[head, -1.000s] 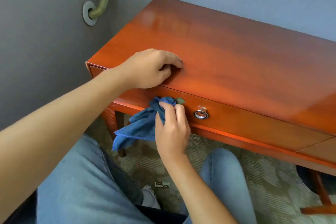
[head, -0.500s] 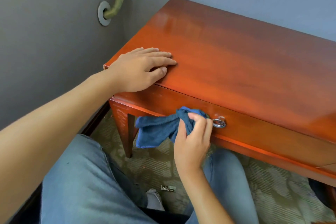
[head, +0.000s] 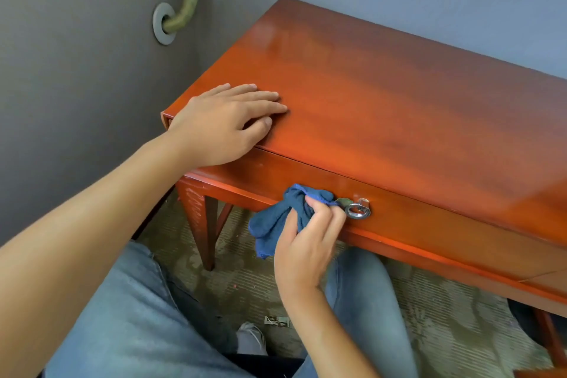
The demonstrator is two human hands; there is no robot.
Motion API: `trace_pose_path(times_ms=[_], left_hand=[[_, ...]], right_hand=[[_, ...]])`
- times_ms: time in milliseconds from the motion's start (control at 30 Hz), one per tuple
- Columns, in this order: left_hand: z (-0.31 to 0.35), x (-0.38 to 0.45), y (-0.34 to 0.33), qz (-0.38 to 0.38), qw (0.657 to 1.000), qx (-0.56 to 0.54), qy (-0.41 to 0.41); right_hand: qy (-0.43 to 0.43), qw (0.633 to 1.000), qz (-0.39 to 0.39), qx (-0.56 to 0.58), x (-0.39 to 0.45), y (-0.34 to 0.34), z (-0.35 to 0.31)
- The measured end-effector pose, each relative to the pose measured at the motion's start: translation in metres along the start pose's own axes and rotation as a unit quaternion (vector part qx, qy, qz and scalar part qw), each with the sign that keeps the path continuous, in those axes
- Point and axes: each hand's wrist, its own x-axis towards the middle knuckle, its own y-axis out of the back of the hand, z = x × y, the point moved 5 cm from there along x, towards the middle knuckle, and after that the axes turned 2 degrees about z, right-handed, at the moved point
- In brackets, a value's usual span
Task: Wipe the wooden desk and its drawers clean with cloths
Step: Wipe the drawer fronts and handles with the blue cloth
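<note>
One glossy red-brown wooden worktop (head: 383, 107). Left hand (head: 224, 126) lies flat, fingers straight, at its near-left corner. Right hand (head: 306, 242) pinches one bunched blue cloth (head: 276, 218) against the drawer front (head: 429, 224), touching one silver ring pull (head: 357, 211).

The desk (head: 399, 107) runs off the right edge.

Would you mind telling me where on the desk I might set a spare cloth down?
The desk top is bare from the left hand, flat near its left corner, back to the wall. It is crowded on the drawer front, where the right hand presses the blue cloth beside the ring pull.
</note>
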Motion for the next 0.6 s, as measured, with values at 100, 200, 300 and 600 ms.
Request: trace_pose_path(times_ms=[100,200,300,600], left_hand=[[0.0,-0.001,0.001,0.005,1.0,-0.008,0.001],[-0.001,-0.001,0.005,-0.012,0.998,-0.065,0.02],[-0.007,-0.004,0.016,-0.003,0.973,-0.221,0.072],[0.022,-0.138,-0.031,0.35,0.923,-0.136,0.082]], right_hand=[[-0.006,0.999,-0.007,0.046,0.015,0.009,-0.012],[0.04,0.995,0.029,0.086,0.041,0.021,-0.043],[0.104,0.99,0.032,0.089,0.053,0.005,-0.059],[0.255,0.932,-0.257,-0.026,0.004,-0.037,-0.023]])
